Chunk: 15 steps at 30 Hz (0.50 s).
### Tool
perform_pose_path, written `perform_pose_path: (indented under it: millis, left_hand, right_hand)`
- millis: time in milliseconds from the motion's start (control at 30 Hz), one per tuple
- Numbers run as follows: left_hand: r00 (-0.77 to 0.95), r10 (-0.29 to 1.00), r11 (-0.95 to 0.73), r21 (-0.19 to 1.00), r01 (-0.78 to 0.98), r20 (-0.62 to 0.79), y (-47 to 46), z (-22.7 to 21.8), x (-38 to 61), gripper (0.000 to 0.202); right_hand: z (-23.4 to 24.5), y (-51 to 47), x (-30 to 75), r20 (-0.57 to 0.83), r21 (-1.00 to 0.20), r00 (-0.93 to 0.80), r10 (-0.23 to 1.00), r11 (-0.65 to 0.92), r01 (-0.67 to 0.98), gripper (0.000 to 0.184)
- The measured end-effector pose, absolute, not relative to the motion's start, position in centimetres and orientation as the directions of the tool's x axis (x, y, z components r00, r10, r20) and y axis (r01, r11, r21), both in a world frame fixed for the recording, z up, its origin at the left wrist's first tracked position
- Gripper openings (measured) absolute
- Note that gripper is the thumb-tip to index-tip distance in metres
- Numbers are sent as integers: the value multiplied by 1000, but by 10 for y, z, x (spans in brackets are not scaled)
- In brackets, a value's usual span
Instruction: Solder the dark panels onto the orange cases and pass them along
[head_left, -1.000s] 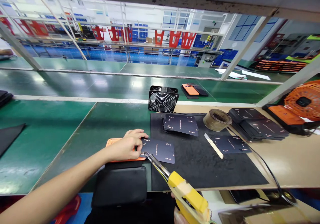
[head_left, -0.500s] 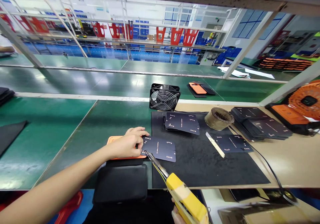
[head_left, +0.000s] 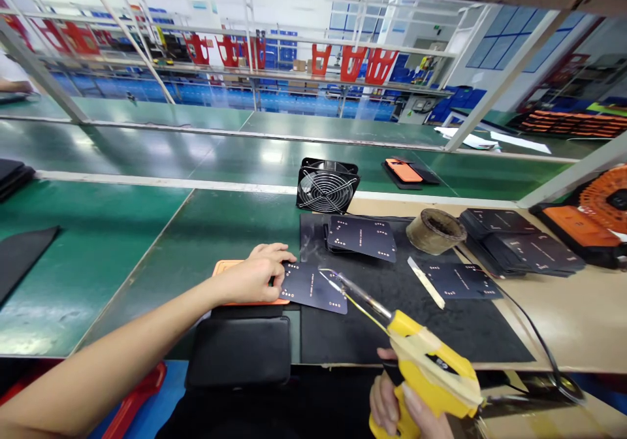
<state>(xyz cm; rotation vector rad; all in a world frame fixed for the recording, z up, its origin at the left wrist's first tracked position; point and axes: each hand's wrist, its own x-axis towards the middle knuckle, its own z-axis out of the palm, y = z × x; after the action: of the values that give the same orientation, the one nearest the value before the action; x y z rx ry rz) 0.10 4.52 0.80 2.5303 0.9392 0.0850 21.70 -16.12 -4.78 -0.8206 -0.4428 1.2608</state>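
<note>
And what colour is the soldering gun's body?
Soldering gun: mostly yellow, best seen in the head view.

Bare left forearm [head_left: 142, 344], bare fingers [head_left: 279, 255], black clothing [head_left: 220, 413] (low in view).

Markings: nothing legible

Front board [head_left: 323, 289]: one line of pale print [head_left: 312, 286] mid-face, too small to read. Similar lines on stacked board [head_left: 365, 242] and far-right board [head_left: 460, 282]. Yellow gun [head_left: 424, 344]: dark label [head_left: 441, 362], pale mark blurred. Background: tiny green sign [head_left: 437, 28], unreadable.

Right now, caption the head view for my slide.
Left hand at the edge of a dark board, right hand gripping a yellow soldering gun, black fan behind.
</note>
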Motion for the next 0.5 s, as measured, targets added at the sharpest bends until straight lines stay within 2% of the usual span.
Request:
perform_pose_path:
  millis: [100, 200, 333, 400, 500]
  left_hand:
    - [775, 626, -693, 397, 601, -81, 44, 12, 1, 16]
    - [758, 653, -694, 404, 596, 4, 48, 17, -13, 11]
    - [564, 812, -567, 433, 700, 152, 55, 15, -76, 33]
    - [474, 865, -498, 391, 774, 163, 51, 8, -117, 45]
    - [488, 865, -500, 271, 823, 116, 35, -10, -155, 56]
  right_hand:
    - [-40, -152, 226, -109, -735, 265, 958, 102, -671, 32]
    - [-34, -140, 231, -105, -699, 247, 963, 105, -708, 30]
    - [-32, -119, 240, -60, -657, 211, 976, 121, -744, 30]
    - [-36, -106, 246, -21, -625, 189, 982, 135, -769, 30]
    - [-46, -88, 251, 22, -544, 131, 991, 122, -830, 25]
